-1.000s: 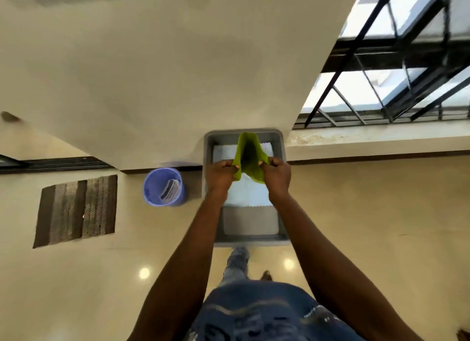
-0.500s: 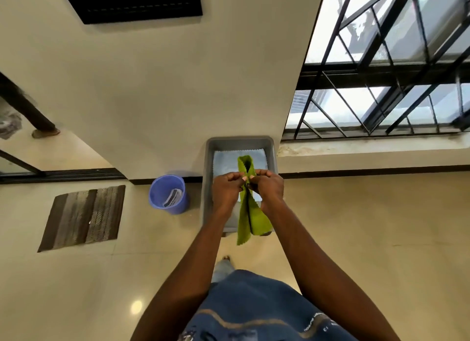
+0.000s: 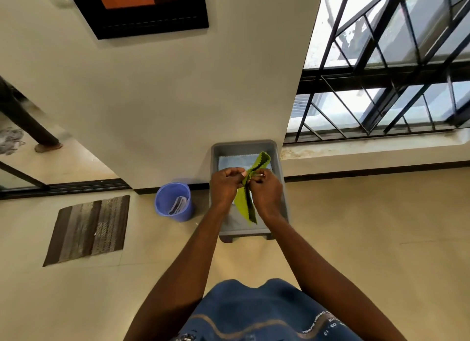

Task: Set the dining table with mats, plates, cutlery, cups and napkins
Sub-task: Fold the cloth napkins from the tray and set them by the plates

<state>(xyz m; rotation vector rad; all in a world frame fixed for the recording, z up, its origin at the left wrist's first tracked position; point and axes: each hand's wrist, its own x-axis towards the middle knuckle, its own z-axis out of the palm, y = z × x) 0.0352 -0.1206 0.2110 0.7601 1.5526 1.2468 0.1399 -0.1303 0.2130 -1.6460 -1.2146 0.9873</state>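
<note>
A green cloth napkin [image 3: 244, 205] with zigzag edges hangs folded between both my hands, above a grey plastic bin [image 3: 279, 167] on the floor by the wall. My left hand [image 3: 225, 185] pinches the napkin's middle from the left. From the right, my right hand [image 3: 265, 191] pinches the same spot, fingers curled. One end of the napkin sticks up over the bin, the other hangs down between my wrists. Pale blue cloth [image 3: 232, 161] lies inside the bin.
A blue bucket [image 3: 174, 202] with a label stands left of the bin against the wall. A striped brown doormat [image 3: 89, 230] lies on the tiled floor at left. A barred window [image 3: 381, 86] is at right, a framed picture [image 3: 142, 7] on the wall above.
The napkin was spread open between my hands, then gathered into a narrow fold. My hands have come together at its middle. The view has tilted up, showing more wall.
</note>
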